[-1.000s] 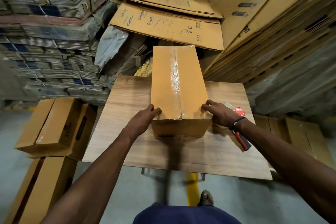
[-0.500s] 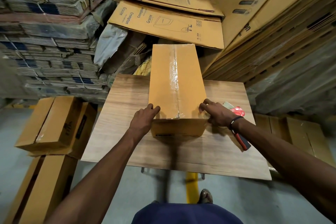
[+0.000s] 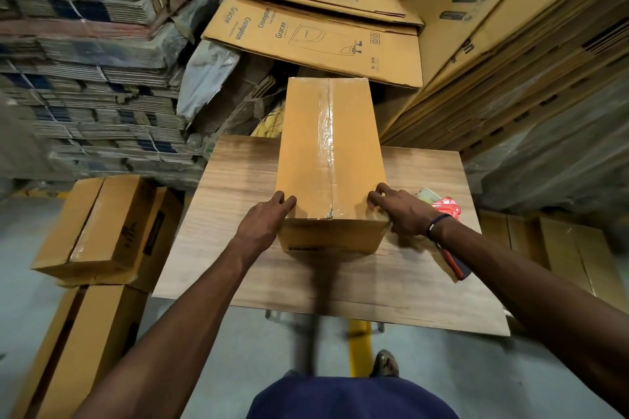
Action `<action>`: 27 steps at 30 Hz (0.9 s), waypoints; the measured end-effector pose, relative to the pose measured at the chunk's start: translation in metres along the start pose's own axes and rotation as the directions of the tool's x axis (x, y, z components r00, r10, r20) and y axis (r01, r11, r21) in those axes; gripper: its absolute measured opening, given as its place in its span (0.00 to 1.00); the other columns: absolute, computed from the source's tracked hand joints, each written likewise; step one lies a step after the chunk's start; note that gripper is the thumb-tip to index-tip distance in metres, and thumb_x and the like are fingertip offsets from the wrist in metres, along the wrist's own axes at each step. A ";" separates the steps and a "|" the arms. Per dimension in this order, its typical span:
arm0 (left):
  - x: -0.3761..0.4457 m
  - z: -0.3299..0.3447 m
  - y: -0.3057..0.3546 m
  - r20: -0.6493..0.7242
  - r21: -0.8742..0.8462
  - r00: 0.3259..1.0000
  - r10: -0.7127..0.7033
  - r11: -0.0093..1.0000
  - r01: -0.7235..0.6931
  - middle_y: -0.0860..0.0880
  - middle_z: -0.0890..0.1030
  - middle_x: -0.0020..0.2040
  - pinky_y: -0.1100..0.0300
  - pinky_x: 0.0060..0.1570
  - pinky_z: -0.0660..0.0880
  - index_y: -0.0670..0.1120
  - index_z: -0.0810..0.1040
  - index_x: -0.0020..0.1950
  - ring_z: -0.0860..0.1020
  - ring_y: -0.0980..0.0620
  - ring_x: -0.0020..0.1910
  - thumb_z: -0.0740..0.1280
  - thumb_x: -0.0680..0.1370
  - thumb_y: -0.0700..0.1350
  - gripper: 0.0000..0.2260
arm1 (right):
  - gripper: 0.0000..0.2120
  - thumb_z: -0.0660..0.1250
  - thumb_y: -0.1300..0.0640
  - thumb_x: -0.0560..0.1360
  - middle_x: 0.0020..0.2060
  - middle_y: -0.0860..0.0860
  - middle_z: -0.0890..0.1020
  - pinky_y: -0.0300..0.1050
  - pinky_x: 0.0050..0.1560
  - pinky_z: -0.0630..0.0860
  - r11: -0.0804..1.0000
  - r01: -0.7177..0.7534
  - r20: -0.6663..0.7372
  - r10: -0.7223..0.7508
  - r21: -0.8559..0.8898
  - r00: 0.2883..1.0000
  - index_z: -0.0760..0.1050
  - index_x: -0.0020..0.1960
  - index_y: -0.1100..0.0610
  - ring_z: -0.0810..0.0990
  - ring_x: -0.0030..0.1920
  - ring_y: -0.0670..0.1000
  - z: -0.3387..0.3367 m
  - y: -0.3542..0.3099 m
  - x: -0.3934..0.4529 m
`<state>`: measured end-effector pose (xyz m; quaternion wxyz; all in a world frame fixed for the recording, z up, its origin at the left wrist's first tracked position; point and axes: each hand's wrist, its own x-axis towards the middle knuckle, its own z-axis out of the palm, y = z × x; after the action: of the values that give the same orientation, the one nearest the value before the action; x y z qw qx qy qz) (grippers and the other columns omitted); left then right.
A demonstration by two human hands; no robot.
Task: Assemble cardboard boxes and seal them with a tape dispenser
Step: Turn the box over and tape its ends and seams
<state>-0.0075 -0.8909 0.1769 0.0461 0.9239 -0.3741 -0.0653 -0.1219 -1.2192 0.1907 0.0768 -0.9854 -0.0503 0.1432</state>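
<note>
Cardboard is everywhere: a long brown box (image 3: pixel 330 160) lies lengthwise on the wooden worktop (image 3: pixel 238 180), its far end reaching past the worktop's back edge, with a strip of clear tape (image 3: pixel 327 146) running down the middle seam of its top. Both hands are at its near end. The left hand (image 3: pixel 263 223) presses against the near left corner, fingers fairly straight along the side and fingertips on the top edge. The right hand (image 3: pixel 401 211) holds the near right corner, fingers curled over the top edge. Just behind the right wrist, a red tape dispenser (image 3: pixel 446 211) lies on the worktop, untouched. Taped boxes (image 3: pixel 102 231) sit on the floor to the left, and flattened cartons (image 3: pixel 316 37) are stacked beyond.
</note>
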 end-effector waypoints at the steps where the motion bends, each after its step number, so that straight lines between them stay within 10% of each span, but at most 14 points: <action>1: 0.001 0.000 -0.001 -0.008 0.014 1.000 0.017 1.000 -0.017 0.44 0.70 0.56 0.48 0.34 0.64 0.48 0.67 0.66 0.77 0.36 0.41 0.63 0.69 0.25 0.30 | 0.32 0.75 0.69 0.68 0.59 0.52 0.71 0.57 0.49 0.79 1.000 0.006 -0.021 -0.006 -0.012 1.000 0.67 0.64 0.49 0.79 0.48 0.57 0.002 -0.001 0.000; 11: 0.008 -0.006 -0.027 0.065 -0.084 0.983 0.173 0.982 -0.167 0.50 0.71 0.60 0.46 0.40 0.72 0.53 0.67 0.69 0.77 0.41 0.47 0.60 0.71 0.23 0.33 | 0.31 0.81 0.60 0.65 0.58 0.52 0.72 0.56 0.50 0.79 0.996 -0.083 -0.018 0.083 0.019 0.996 0.69 0.61 0.51 0.78 0.50 0.58 0.007 -0.004 0.009; 27: 0.010 0.007 -0.005 -0.005 -0.217 0.997 -0.079 0.973 0.076 0.46 0.76 0.49 0.49 0.41 0.73 0.52 0.68 0.64 0.76 0.40 0.46 0.69 0.69 0.33 0.27 | 0.27 0.80 0.58 0.60 0.54 0.53 0.74 0.49 0.41 0.68 0.987 -0.144 -0.070 0.149 0.074 0.986 0.71 0.54 0.52 0.79 0.46 0.62 0.014 -0.009 0.013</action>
<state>0.0014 -0.8944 0.1684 0.1463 0.9277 -0.3283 -0.1010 -0.1146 -1.2072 0.1751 0.1018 -0.9879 0.0301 0.1130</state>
